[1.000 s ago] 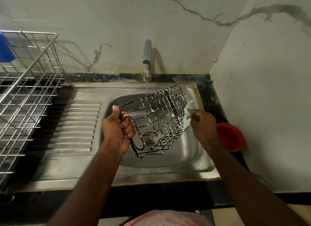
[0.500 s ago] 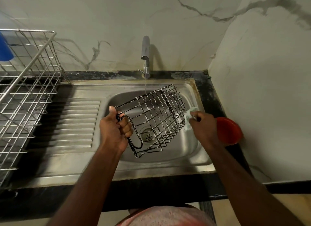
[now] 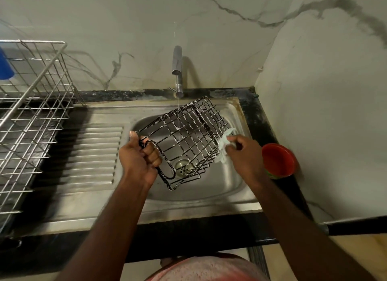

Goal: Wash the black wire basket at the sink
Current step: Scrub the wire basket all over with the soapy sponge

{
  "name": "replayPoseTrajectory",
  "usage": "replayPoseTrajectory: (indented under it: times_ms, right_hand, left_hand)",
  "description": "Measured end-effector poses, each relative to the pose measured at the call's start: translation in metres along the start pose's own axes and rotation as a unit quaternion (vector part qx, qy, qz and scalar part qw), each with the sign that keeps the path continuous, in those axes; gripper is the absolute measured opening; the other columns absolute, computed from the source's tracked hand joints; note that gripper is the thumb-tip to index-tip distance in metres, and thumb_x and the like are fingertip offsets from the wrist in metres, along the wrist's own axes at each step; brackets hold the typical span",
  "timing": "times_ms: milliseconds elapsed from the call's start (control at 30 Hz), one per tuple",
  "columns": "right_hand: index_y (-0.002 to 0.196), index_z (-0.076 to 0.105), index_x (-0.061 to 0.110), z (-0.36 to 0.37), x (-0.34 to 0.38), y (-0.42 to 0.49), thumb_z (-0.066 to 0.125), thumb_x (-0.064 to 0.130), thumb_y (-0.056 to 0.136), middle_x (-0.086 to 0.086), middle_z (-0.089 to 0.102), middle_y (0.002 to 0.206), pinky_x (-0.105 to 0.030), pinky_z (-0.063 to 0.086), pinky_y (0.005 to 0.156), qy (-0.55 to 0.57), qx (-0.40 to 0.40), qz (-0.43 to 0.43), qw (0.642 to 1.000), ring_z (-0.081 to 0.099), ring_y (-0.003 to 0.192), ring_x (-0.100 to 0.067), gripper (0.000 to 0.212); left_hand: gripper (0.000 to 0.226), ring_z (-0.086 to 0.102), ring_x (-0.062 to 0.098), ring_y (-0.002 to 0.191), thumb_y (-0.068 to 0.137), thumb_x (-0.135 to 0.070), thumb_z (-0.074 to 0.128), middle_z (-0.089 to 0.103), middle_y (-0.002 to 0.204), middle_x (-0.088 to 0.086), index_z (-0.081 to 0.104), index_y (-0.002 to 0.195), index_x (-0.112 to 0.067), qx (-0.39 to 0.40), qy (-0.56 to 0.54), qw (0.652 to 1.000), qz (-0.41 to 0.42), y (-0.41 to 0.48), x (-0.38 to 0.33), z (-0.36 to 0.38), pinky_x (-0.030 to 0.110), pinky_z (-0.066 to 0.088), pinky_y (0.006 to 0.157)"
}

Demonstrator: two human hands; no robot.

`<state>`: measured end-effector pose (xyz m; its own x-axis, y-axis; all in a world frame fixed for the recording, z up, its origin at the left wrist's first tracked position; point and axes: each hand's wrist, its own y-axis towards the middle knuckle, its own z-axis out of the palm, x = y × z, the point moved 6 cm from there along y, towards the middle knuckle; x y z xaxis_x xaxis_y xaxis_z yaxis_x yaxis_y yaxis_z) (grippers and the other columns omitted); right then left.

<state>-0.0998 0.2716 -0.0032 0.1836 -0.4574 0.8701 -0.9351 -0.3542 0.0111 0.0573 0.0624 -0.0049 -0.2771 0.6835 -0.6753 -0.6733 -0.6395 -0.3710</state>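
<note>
Backdrop: pale veined wall (image 3: 125, 19) behind a black worktop (image 3: 258, 121), with a steel sink (image 3: 188, 205) set into it and a ribbed draining board on its left.
Tap (image 3: 177, 61): a thin stream of water falls from it onto the far edge of the basket.
Black wire basket (image 3: 188, 138): held tilted in the air over the sink bowl, above the drain (image 3: 183, 167), with white foam along many wires.
Left hand (image 3: 136, 159): grips the basket's looped end wire; fingers (image 3: 154, 157) are curled tightly round it and the thumb lies along the top rim.
Right hand (image 3: 245, 155): at the basket's right side, fingers (image 3: 234, 141) bunched together and pinching a white soapy cloth (image 3: 224, 142).
Cloth: pressed against the basket's outer right wall, between the wires and the fingertips.
Red bowl (image 3: 278, 159): on the worktop just right of the sink, beside the right wrist.
Dish rack (image 3: 31, 117): silver wire, on the far left, well apart from the basket, with a blue item (image 3: 5, 65) at its edge.
</note>
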Motion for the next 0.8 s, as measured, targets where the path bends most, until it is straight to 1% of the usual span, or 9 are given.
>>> replayPoseTrajectory:
  times_ms: [133, 233, 400, 467, 533, 600, 667, 733, 800]
  right_hand:
    - [0.109, 0.069, 0.010, 0.002, -0.031, 0.038, 0.062, 0.001, 0.087, -0.004, 0.070, 0.109, -0.030, 0.060, 0.075, 0.033, 0.000, 0.043, 0.999, 0.068, 0.082, -0.009, 0.025]
    - [0.108, 0.070, 0.010, 0.004, -0.047, 0.055, 0.064, 0.002, 0.085, 0.004, 0.067, 0.103, -0.043, 0.059, 0.082, 0.023, -0.007, 0.060, 0.998, 0.068, 0.092, -0.016, 0.024]
    - [0.101, 0.072, 0.008, 0.008, -0.064, 0.068, 0.069, 0.002, 0.082, 0.012, 0.064, 0.083, -0.047, 0.058, 0.082, 0.011, 0.014, 0.090, 0.996, 0.068, 0.088, -0.020, 0.020]
    - [0.096, 0.071, 0.009, 0.003, -0.066, 0.071, 0.067, 0.003, 0.084, 0.001, 0.069, 0.085, -0.047, 0.058, 0.082, 0.040, 0.002, 0.121, 0.992, 0.069, 0.080, -0.019, 0.014]
    - [0.093, 0.069, 0.006, -0.008, -0.056, 0.073, 0.065, 0.006, 0.087, -0.005, 0.071, 0.086, -0.045, 0.058, 0.083, 0.123, -0.025, 0.137, 0.983, 0.069, 0.071, -0.014, 0.007]
    - [0.087, 0.068, 0.003, -0.019, -0.022, 0.072, 0.063, 0.012, 0.091, -0.003, 0.070, 0.083, -0.043, 0.057, 0.084, 0.253, -0.035, 0.105, 0.961, 0.068, 0.076, -0.016, 0.011]
    - [0.087, 0.064, -0.008, -0.028, 0.024, 0.064, 0.059, 0.018, 0.095, -0.007, 0.071, 0.085, -0.038, 0.057, 0.078, 0.358, -0.026, 0.049, 0.932, 0.068, 0.083, -0.023, 0.027]
    - [0.096, 0.068, -0.002, -0.029, 0.066, 0.049, 0.059, 0.019, 0.094, -0.014, 0.072, 0.095, -0.042, 0.058, 0.077, 0.354, 0.000, -0.019, 0.935, 0.070, 0.090, -0.030, 0.022]
    - [0.089, 0.073, 0.014, -0.020, 0.097, 0.028, 0.064, 0.020, 0.091, -0.005, 0.074, 0.088, -0.039, 0.058, 0.073, 0.233, 0.035, -0.087, 0.968, 0.071, 0.083, -0.021, 0.011]
  left_hand:
    - [0.051, 0.009, 0.006, 0.035, 0.107, -0.043, 0.025, 0.021, 0.040, -0.009, 0.028, 0.061, -0.021, 0.016, -0.006, 1.000, 0.002, -0.003, 0.000, 0.000, 0.014, 0.011, 0.035]
    - [0.050, 0.016, 0.004, 0.031, 0.107, -0.042, 0.025, 0.021, 0.041, -0.009, 0.028, 0.062, -0.021, 0.013, 0.002, 1.000, 0.005, -0.003, 0.000, -0.005, 0.012, 0.013, 0.032]
    - [0.047, 0.019, 0.005, 0.032, 0.107, -0.041, 0.028, 0.025, 0.042, -0.008, 0.035, 0.066, -0.020, 0.008, 0.043, 0.999, 0.022, -0.008, -0.006, -0.008, 0.015, 0.015, 0.034]
    - [0.045, 0.019, 0.006, 0.033, 0.106, -0.040, 0.031, 0.028, 0.043, -0.007, 0.040, 0.068, -0.019, 0.012, 0.084, 0.996, 0.040, -0.010, -0.008, -0.006, 0.019, 0.012, 0.037]
    - [0.042, 0.021, 0.006, 0.035, 0.107, -0.035, 0.033, 0.032, 0.045, -0.007, 0.042, 0.069, -0.019, 0.034, 0.138, 0.988, 0.066, -0.013, -0.010, 0.000, 0.023, 0.010, 0.040]
    - [0.044, 0.023, 0.006, 0.038, 0.107, -0.028, 0.032, 0.037, 0.047, -0.009, 0.046, 0.066, -0.019, 0.066, 0.217, 0.968, 0.107, -0.016, -0.011, 0.009, 0.026, 0.010, 0.043]
    - [0.051, 0.023, 0.005, 0.039, 0.106, -0.029, 0.033, 0.039, 0.048, -0.009, 0.055, 0.060, -0.023, 0.096, 0.277, 0.946, 0.136, -0.020, -0.010, 0.019, 0.023, 0.012, 0.041]
    - [0.050, 0.023, 0.005, 0.039, 0.102, -0.034, 0.038, 0.038, 0.048, -0.009, 0.058, 0.059, -0.021, 0.114, 0.315, 0.930, 0.150, -0.023, -0.007, 0.027, 0.019, 0.014, 0.038]
    - [0.048, 0.027, 0.001, 0.039, 0.104, -0.031, 0.038, 0.040, 0.045, -0.009, 0.055, 0.065, -0.008, 0.114, 0.336, 0.921, 0.160, -0.024, -0.003, 0.034, 0.015, 0.019, 0.039]
